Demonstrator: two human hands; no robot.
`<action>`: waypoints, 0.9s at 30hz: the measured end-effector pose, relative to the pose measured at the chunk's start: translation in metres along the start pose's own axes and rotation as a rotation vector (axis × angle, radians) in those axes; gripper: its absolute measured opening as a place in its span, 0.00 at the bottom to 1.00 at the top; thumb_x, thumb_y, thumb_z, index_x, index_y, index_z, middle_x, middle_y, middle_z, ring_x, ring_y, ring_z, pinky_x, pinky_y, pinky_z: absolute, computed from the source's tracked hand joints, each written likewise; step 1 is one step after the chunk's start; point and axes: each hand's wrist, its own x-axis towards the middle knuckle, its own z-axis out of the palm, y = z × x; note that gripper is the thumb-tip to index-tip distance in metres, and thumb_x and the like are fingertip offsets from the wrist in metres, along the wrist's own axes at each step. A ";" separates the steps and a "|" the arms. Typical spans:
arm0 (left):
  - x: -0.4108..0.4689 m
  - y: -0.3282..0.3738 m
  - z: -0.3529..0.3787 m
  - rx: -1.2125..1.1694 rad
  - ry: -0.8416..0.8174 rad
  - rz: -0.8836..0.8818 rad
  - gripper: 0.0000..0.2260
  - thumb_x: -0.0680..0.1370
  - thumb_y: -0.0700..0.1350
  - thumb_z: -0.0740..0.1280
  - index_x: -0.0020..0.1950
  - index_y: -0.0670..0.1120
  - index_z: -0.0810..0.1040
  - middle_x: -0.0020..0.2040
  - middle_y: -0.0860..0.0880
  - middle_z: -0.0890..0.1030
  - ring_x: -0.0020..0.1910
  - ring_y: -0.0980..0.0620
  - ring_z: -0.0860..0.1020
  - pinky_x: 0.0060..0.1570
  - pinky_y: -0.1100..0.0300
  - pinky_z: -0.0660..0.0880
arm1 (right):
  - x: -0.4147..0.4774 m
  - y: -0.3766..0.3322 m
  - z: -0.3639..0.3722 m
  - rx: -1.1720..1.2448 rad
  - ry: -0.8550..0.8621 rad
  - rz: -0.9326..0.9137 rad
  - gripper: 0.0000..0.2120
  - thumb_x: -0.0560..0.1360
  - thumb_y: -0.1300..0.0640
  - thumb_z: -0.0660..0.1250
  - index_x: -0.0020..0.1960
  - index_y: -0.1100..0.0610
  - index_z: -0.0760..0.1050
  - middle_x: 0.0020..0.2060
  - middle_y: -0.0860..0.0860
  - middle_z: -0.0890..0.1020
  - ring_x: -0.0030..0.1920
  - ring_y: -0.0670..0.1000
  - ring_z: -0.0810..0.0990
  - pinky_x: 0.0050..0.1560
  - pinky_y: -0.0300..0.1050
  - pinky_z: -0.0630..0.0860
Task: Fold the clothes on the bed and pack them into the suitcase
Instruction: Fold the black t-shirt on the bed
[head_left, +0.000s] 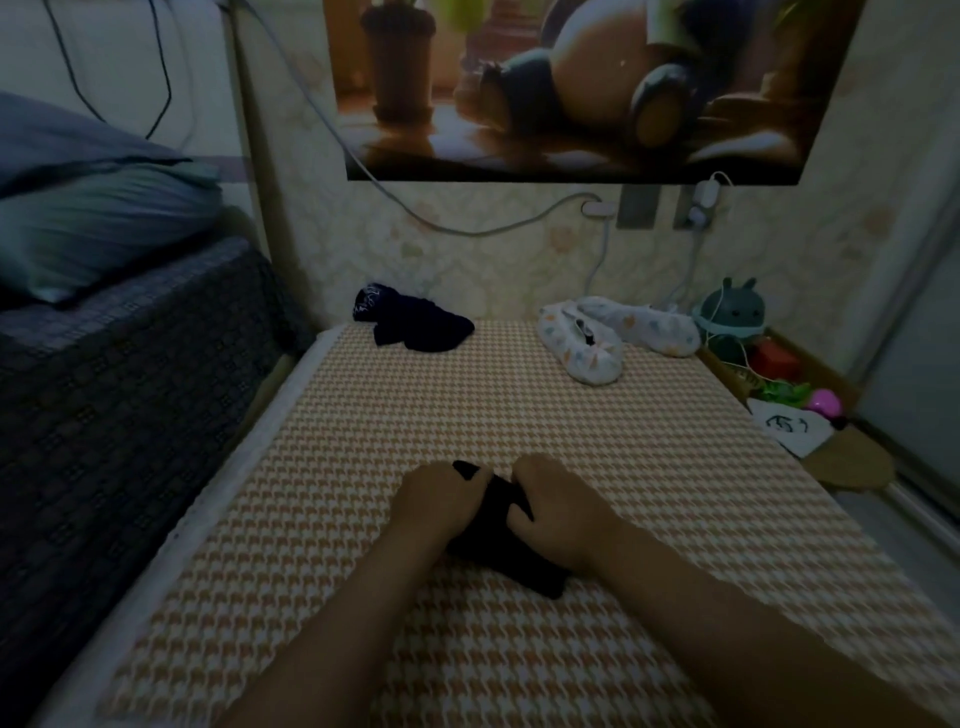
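Note:
A small black garment (501, 540) lies bunched on the houndstooth bed cover (363, 467), near the middle. My left hand (439, 501) grips its left side with curled fingers. My right hand (553, 506) grips its right side, thumb over the cloth. Most of the garment is hidden under both hands. A dark navy garment (415, 325) with white print lies crumpled at the far edge of the bed. A white patterned garment (613, 332) lies at the far right. No suitcase is in view.
A taller bed with a dark blanket (114, 395) and a pillow (93, 228) stands on the left. A box of toys (769, 374) sits beside the bed on the right. Cables hang along the wall (467, 249) under a poster (571, 88).

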 end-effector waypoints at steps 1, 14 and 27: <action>-0.002 0.001 -0.002 0.000 -0.008 -0.005 0.23 0.78 0.64 0.58 0.48 0.45 0.77 0.49 0.48 0.80 0.43 0.49 0.76 0.42 0.60 0.73 | -0.003 0.000 0.004 0.058 -0.012 0.005 0.12 0.76 0.43 0.55 0.49 0.51 0.67 0.42 0.47 0.72 0.41 0.47 0.70 0.42 0.45 0.67; -0.004 -0.004 -0.025 -0.290 -0.066 0.172 0.15 0.72 0.55 0.73 0.44 0.43 0.80 0.40 0.46 0.81 0.39 0.48 0.80 0.42 0.51 0.79 | -0.012 -0.018 -0.039 0.440 -0.212 0.207 0.23 0.73 0.50 0.69 0.65 0.47 0.64 0.55 0.47 0.76 0.48 0.49 0.80 0.50 0.52 0.80; -0.015 0.152 -0.011 -0.460 -0.007 0.679 0.17 0.73 0.46 0.74 0.62 0.49 0.79 0.57 0.53 0.81 0.55 0.57 0.79 0.56 0.59 0.77 | -0.073 0.071 -0.141 0.989 -0.125 0.556 0.17 0.73 0.49 0.73 0.60 0.52 0.78 0.50 0.51 0.85 0.50 0.54 0.84 0.57 0.53 0.79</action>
